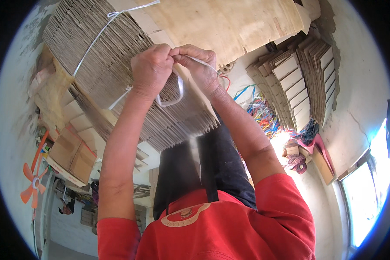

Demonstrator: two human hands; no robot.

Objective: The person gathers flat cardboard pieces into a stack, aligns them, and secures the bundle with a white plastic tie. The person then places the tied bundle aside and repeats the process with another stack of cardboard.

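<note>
A thick stack of flattened grey-brown cardboard (95, 39) lies before me, its layered edges facing up. Around its far part runs a white strap (93, 42), knotted near the top. Above the stack's right edge, my left hand (152, 67) and my right hand (197, 65) meet, fingers pinched closed. Both grip a white plastic strap (180, 89), which hangs in a loop below the left hand; one length trails past the right wrist. Exactly how the strap passes between my fingertips is hidden.
A tan sheet of board (225, 26) lies beyond my hands. More folded cardboard (290, 78) leans at the right, near a tangle of coloured straps (262, 110). A cardboard box (71, 156) and an orange fan (33, 184) are at the left. A bright window (368, 186) stands at right.
</note>
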